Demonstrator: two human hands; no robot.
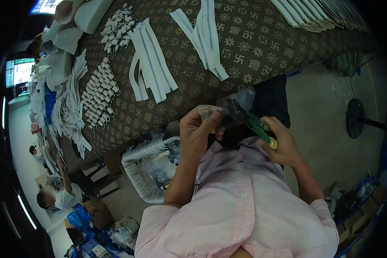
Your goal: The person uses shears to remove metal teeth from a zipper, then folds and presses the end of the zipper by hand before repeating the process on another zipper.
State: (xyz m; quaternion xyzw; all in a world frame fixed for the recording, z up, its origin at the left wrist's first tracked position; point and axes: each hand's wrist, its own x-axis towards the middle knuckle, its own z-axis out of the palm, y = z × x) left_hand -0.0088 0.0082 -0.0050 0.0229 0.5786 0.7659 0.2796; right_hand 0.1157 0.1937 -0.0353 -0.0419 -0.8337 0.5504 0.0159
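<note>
Pinched between the thumb and fingers of my left hand [198, 127] is a short pale zipper piece [205, 113], its row of metal teeth standing along the top edge. My right hand [281, 142] grips a pair of pliers [257, 125] with green handles and yellow ends. The dark head of the pliers points left, close beside the zipper piece. Both hands are held over my lap, just off the table's near edge. Beyond them, white zipper strips with metal teeth [152, 64] lie on the patterned cloth, with another folded zipper strip [206, 41] to their right.
A brown patterned cloth [253, 41] covers the table. Piles of small white-and-metal pieces [101, 92] and a heap of white strips [71, 101] lie left. A woven basket [137, 185] holds clear plastic. A stack of strips [314, 15] is far right. A person [66, 195] sits left.
</note>
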